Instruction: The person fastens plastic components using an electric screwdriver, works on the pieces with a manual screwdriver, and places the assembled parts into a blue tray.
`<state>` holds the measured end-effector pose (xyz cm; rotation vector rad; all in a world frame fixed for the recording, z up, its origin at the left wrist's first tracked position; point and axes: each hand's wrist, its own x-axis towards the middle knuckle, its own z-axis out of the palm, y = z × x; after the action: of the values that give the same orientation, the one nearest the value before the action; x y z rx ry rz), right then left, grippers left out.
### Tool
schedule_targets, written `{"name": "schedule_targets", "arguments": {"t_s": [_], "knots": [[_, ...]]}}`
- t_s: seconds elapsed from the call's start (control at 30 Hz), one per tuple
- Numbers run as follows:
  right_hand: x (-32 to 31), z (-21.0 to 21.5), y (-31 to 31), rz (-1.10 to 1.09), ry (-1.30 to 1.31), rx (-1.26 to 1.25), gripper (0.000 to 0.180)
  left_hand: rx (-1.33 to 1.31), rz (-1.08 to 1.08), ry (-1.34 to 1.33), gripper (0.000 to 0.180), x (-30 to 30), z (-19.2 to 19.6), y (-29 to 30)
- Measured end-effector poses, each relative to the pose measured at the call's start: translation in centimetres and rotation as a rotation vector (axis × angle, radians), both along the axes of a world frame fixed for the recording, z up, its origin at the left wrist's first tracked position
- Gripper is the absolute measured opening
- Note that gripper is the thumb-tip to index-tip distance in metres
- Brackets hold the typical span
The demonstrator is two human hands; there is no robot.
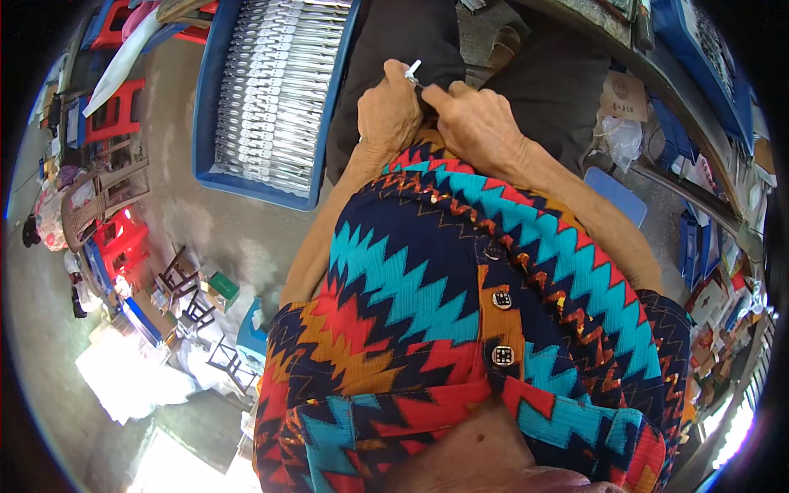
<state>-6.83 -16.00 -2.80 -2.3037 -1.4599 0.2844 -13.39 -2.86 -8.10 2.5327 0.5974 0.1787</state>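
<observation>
Above my lap my left hand (389, 108) is closed, thumb and forefinger pinching a small white part (413, 69) whose narrow end sticks up past the fingertips. Close on its right, my right hand (479, 125) is curled with its fingertips near a short metal bit below the white part; what it grips is mostly hidden by the fingers. To the left of my left hand lies a blue tray (316, 185) with rows of slim silvery metal pieces (275, 90), packed side by side and crossed by a pale band down the middle.
Red plastic stools (123, 238) and a wooden chair (103, 197) stand at the far left. A bench edge (686, 99) runs along the upper right, with another blue bin (711, 74) on it. A clear plastic bag (622, 141) and a blue stool seat (616, 195) are beyond my right arm.
</observation>
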Motion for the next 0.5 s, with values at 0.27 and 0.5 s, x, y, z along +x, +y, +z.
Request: {"name": "schedule_targets", "arguments": {"t_s": [0.27,0.5], "knots": [[0.5,-1.2,0.6,-0.38,0.85,0.307,0.028,0.119,0.003,0.001,0.017,0.4,0.1,0.2],[1.4,0.4,0.4,-0.702,1.861,0.373,0.029,0.103,-0.002,-0.028,0.019,0.4,0.5,0.3]]}}
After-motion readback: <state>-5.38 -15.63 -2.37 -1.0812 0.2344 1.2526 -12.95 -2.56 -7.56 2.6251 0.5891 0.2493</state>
